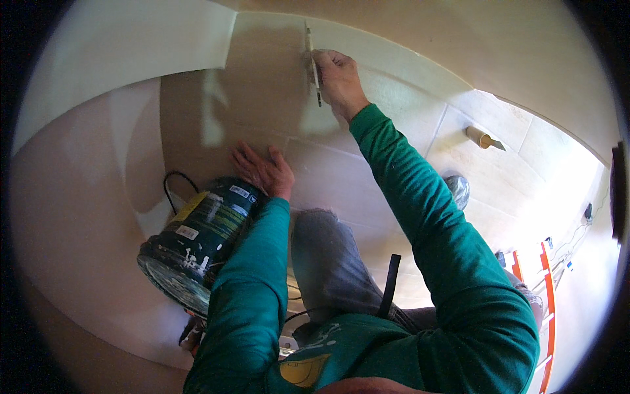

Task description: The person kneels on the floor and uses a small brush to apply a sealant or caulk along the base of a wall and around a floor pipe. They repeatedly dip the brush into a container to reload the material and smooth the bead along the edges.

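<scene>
At the top, my right hand [336, 79] is closed around a thin flat-bladed tool [317, 88] that looks like a trowel. Its long edge shows almost end-on, and the grip is mostly hidden by my fingers. Lower and to the left, my left hand [268, 174] has its fingers spread over the pale tiled surface [328, 164] and holds nothing. Whether the palm presses on that surface I cannot tell. Right beside my left wrist and forearm lies a dark green bucket [203, 230], tilted, splashed with white and fitted with a black handle.
A beige cylinder [477, 136] with a pointed grey blade sticking out lies on the tiles to the right. My bent knee [321, 243] is below my hands. Pale walls [79, 171] close in on the left. An orange-railed ladder [548, 295] is at the lower right.
</scene>
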A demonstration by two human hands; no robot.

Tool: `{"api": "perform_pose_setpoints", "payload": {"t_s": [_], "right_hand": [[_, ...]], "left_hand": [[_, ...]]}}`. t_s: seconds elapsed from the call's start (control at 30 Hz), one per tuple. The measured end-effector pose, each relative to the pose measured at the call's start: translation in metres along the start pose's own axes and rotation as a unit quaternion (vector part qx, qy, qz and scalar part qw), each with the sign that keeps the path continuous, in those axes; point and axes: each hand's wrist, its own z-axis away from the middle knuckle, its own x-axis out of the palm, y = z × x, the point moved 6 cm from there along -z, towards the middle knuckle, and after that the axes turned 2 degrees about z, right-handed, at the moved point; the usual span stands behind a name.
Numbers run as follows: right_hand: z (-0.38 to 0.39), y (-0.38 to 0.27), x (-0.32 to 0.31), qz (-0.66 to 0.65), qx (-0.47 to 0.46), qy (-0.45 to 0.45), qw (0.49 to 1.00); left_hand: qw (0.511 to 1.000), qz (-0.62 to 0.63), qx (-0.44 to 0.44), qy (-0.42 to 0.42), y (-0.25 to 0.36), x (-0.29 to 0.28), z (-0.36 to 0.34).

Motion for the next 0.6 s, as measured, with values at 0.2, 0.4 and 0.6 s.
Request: {"api": "perform_pose_setpoints", "payload": {"t_s": [0.2, 0.4, 0.6], "right_hand": [[-0.006, -0.009, 0.010, -0.001, 0.027, -0.014, 1.000], [-0.003, 0.001, -0.008, -0.014, 0.021, 0.021, 0.999], [0.048, 0.010, -0.056, 0.102, -0.106, 0.050, 0.988]], "left_hand": [[1.000, -0.010, 0.006, -0.004, -0.001, 0.001, 0.000], [1.000, -0.014, 0.009, 0.008, -0.001, -0.001, 0.002], [1.000, -0.011, 0.001, 0.002, -0.004, 0.002, 0.002]]}}
